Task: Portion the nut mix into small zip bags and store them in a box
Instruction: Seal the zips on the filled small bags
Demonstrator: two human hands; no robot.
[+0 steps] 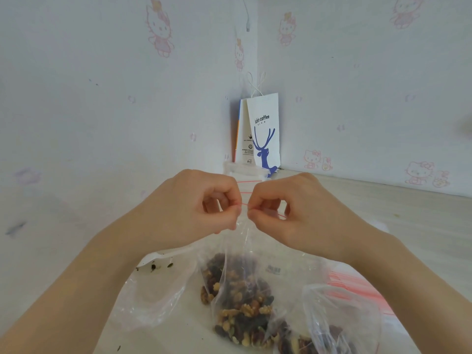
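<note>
red zip strip [244, 204] on the zip bag [245, 297] is pinched by your left hand [201, 208] and right hand [288, 213], likely mid-seal; press along it next.

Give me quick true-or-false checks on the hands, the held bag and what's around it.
1. The left hand and right hand both pinch the top of the small zip bag. True.
2. The small zip bag is empty. False: it holds nut mix.
3. A white paper bag stands in the wall corner. True.
4. Nothing lies on the right side. False: spare zip bags with red strips lie there.
</note>
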